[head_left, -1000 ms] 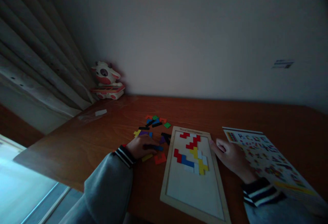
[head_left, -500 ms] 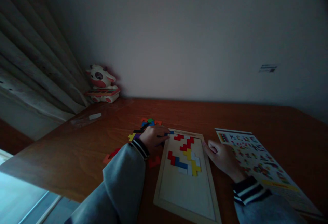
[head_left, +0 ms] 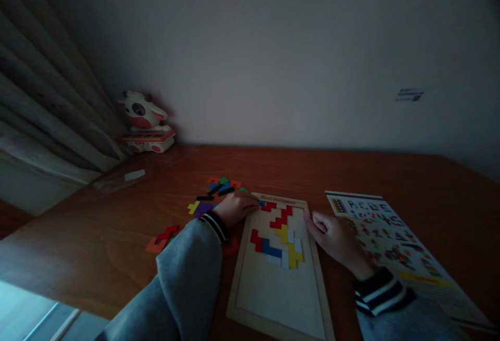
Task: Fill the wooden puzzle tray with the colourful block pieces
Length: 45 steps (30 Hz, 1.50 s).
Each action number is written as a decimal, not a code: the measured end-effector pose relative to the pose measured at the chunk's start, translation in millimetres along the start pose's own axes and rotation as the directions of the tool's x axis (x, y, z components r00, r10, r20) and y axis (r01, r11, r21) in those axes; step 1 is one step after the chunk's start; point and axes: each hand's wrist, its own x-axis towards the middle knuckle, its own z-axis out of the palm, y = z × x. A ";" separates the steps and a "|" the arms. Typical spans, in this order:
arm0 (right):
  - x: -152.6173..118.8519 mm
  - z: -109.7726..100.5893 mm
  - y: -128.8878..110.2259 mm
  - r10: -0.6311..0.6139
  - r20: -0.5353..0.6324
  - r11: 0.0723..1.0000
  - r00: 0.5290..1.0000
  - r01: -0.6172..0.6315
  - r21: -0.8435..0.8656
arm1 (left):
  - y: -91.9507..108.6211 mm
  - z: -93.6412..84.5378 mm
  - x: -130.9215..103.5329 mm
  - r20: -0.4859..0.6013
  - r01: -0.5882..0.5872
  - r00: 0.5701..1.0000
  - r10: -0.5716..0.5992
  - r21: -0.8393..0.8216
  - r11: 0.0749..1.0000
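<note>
A shallow, pale wooden puzzle board (head_left: pixel 279 299) is laid flat, its right rim touched by the right hand (head_left: pixel 334 237). Red pieces (head_left: pixel 278 223), yellow pieces (head_left: pixel 292 259), white pieces (head_left: pixel 285 260) and a bent blue piece (head_left: pixel 271 249) are set flat in its upper half. Near the upper-left corner, a second blue piece (head_left: pixel 262 203) is seen at the left hand's (head_left: pixel 236 207) fingertips.

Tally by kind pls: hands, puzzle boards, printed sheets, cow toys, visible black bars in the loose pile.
Hands: 2 (left hand, right hand)
Puzzle board: 1
Printed sheet: 1
Cow toy: 1
Black bars, visible: 3
Total: 8. More bars could be hidden behind the left hand.
</note>
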 end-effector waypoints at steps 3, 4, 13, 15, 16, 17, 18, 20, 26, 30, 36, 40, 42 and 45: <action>-0.6 -0.1 1.3 -0.006 0.006 1.000 1.000 0.006 0.002 | 0.1 3.6 1.3 -0.001 -0.003 1.000 0.003 -0.008 1.000; -0.8 -0.2 1.6 -0.005 0.007 1.000 1.000 0.005 -0.001 | 0.0 4.7 1.6 -0.003 -0.004 1.000 0.004 -0.011 1.000; -1.3 -2.3 -0.7 0.001 0.017 1.000 1.000 -0.001 -0.005 | -2.4 9.6 0.1 -0.007 -0.035 0.999 0.035 -0.016 0.999; -1.5 -2.1 -0.2 0.002 0.019 1.000 1.000 -0.002 -0.006 | -2.4 10.0 -0.6 -0.011 -0.033 0.999 0.033 -0.015 0.999; -1.7 -2.0 0.1 0.006 0.022 1.000 1.000 -0.005 -0.007 | -2.2 10.1 -1.1 -0.012 -0.030 0.999 0.030 -0.016 0.999; -1.7 -2.0 0.3 0.009 0.026 1.000 1.000 -0.009 -0.007 | -1.8 9.9 -1.7 -0.016 -0.028 0.999 0.028 -0.015 0.999; -1.7 -2.2 0.3 0.013 0.027 1.000 1.000 -0.013 -0.006 | -1.3 9.6 -2.5 -0.022 -0.027 0.999 0.026 -0.012 1.000; -1.5 -2.9 -0.4 0.018 0.029 1.000 0.999 -0.018 -0.003 | 0.1 8.5 -4.3 -0.040 -0.033 0.999 0.033 0.004 0.999; -0.6 -4.5 -2.9 0.005 0.016 1.000 1.000 -0.005 0.000 | 4.6 4.8 -9.3 -0.060 -0.041 0.997 0.045 0.068 0.997; -0.8 -3.6 -2.4 -0.003 0.010 1.000 1.000 0.003 0.010 | 4.7 5.3 -9.5 -0.029 -0.045 0.998 0.048 0.084 0.995; -1.4 -2.4 -0.4 -0.003 0.013 1.000 1.000 0.003 -0.021 | 4.0 5.8 -10.2 -0.041 -0.049 0.998 0.053 0.100 0.994; -1.6 -1.6 0.7 0.001 0.017 1.000 1.000 -0.001 -0.012 | 6.2 3.9 -10.2 -0.039 -0.059 0.997 0.065 0.134 0.989; -1.5 -1.5 1.0 0.003 0.011 1.000 1.000 -0.003 -0.008 | 7.9 1.7 -10.0 -0.053 -0.066 0.996 0.076 0.161 0.985; -1.1 -1.6 1.0 0.003 0.010 1.000 1.000 -0.003 -0.011 | 10.8 -4.1 -10.8 -0.085 -0.064 0.993 0.084 0.216 0.974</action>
